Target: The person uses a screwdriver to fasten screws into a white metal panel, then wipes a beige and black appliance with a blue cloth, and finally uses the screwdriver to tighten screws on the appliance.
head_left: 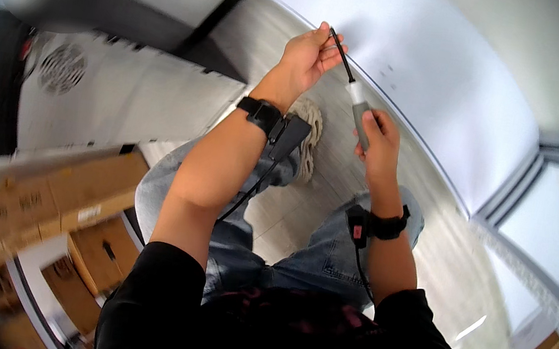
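Note:
A screwdriver (361, 111) with a grey and white handle and a long black shaft slants up and left between my two hands. My right hand (381, 143) is closed around its handle, the thumb lying along it. At the shaft's far end, the thumb and fingers of my left hand (305, 56) are drawn together around the tip. Whatever small thing they may pinch there is too small to tell. Both hands are held out over the floor, close to a white panel (449, 70).
To the left stands a light metal panel with a round vent (62, 68). Cardboard boxes (91, 188) fill shelving at the lower left. A dark frame (512, 183) edges the white panel on the right. A shoe (307, 131) rests on the grey floor (277, 233) below my left forearm.

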